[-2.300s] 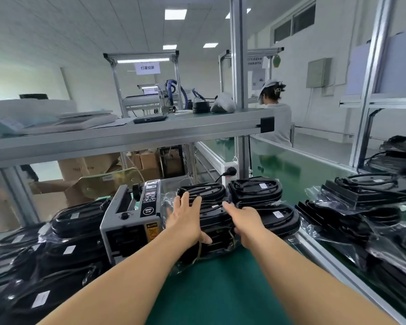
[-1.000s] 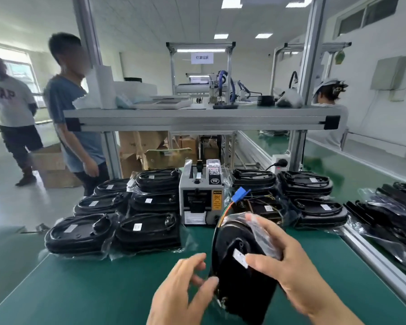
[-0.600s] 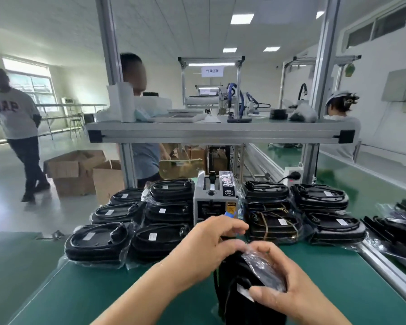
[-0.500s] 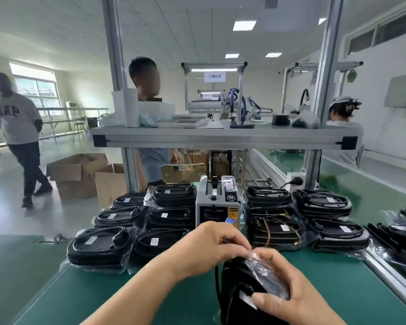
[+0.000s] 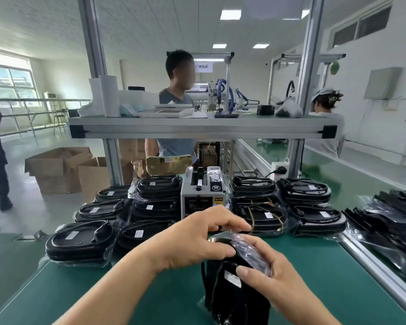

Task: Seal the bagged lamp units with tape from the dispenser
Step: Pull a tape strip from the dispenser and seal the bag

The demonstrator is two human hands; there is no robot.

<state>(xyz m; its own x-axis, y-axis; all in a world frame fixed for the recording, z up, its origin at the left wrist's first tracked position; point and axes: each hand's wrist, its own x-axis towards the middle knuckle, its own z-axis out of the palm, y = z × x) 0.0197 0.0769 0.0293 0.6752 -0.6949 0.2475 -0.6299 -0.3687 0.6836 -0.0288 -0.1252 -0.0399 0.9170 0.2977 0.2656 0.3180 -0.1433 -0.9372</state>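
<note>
bagged lamp unit (image 5: 230, 301) stands on edge at the front of the green bench mat (image 5: 80, 289). it is a flat, rounded black body with a matt skin and a small white label (image 5: 232, 279) on its face, and it is sheathed in thin clear plastic. the bag mouth (image 5: 248, 250) rises off the top as a crinkled, glossy flap.

both hands are together on it. the right hand (image 5: 277, 280) clasps the upper right side, thumb laid across the face just beside the label, fingers bunching the flap against the casing. the left hand (image 5: 197, 238) arches over the top from the left, fingers curled down onto the flap and thumb pressed in under them. whether a strip of tape lies between those fingertips cannot be told.

the tape dispenser (image 5: 203, 195) sits just behind the hands. it is a boxy pale-grey machine with a round knob on its sloped top, a black printed strip along the right edge and a yellow sticker on the front. the left stacks (image 5: 155, 200) and right stacks (image 5: 302, 195) of other bagged units flank it: oval black shells with coiled cords on top, each in wrinkled film that catches the light.

above, a brushed aluminium shelf (image 5: 197, 130) spans square posts. open brown cardboard boxes (image 5: 56, 165) stand on the pale floor at left.
</note>
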